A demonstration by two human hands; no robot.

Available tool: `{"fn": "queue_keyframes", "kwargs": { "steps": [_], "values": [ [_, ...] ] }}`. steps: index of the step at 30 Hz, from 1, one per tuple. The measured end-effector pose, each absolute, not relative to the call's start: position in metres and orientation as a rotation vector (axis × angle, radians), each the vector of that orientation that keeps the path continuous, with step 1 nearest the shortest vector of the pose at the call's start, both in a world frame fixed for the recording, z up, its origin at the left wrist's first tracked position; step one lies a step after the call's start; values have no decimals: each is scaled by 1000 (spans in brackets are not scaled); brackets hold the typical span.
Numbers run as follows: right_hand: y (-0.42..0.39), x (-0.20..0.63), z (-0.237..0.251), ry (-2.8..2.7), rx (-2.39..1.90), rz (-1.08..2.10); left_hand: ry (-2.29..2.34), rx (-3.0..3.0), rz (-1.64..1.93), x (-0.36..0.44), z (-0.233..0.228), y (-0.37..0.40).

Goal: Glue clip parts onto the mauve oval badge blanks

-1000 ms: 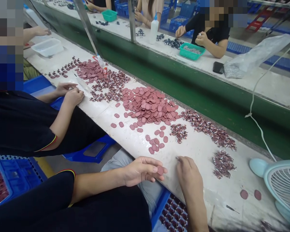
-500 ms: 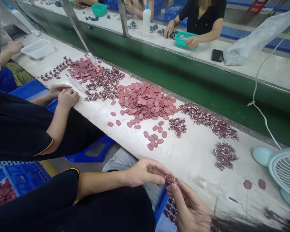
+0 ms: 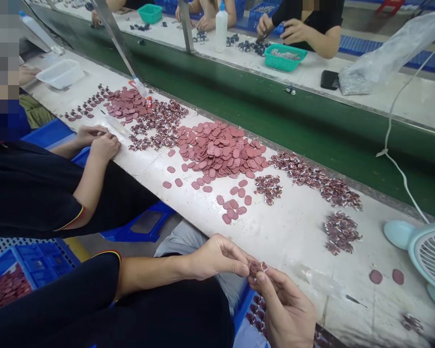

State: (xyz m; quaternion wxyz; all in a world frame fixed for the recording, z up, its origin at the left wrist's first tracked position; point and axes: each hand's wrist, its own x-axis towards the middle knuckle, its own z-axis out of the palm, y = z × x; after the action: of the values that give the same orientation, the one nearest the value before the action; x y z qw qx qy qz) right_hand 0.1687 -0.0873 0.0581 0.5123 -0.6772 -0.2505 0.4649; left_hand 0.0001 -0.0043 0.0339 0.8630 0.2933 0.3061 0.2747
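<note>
My left hand (image 3: 217, 258) reaches in from the left, its thumb and fingertips pinched on a small brown piece with pale, curved edging (image 3: 255, 268). On the piece's other side, my right hand (image 3: 288, 304) grips it between thumb and fingers. The fingertips hide part of the piece, so its exact kind is unclear. Both hands are over the table's near edge. Just right of them lies a clear bottle with a thin dark tip (image 3: 324, 284). Two flat reddish ovals (image 3: 376, 276) lie farther right. Below the hands, rows of small dark brown pieces (image 3: 255, 311) show on a tray.
A big pile of reddish ovals (image 3: 221, 150) covers the mid-table, beside heaps of small brown parts (image 3: 342, 232). A pale blue fan (image 3: 433, 256) stands right. Left, a co-worker's hands (image 3: 101, 142) work at the table. Beyond the green belt (image 3: 239, 101) are other workers and a green basket (image 3: 284, 58).
The view has shifted slightly. My hands keep their hold on the brown piece, with little movement. Across the belt, a worker's hands have left the green basket, and a small part now shows on the belt.
</note>
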Motion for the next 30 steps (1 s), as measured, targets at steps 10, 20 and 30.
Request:
{"fn": "queue_keyframes", "kwargs": {
  "steps": [10, 20, 30],
  "values": [
    [-96, 170, 47, -514, -1610, 1164, 627, 618, 544, 2, 37, -4],
    [-95, 163, 41, -405, -1622, 1154, 651, 630, 578, 4, 32, -7],
    [-125, 183, 4, -166, -1587, 990, 877, 1375, 707, -27, 23, 36]
  ]
}}
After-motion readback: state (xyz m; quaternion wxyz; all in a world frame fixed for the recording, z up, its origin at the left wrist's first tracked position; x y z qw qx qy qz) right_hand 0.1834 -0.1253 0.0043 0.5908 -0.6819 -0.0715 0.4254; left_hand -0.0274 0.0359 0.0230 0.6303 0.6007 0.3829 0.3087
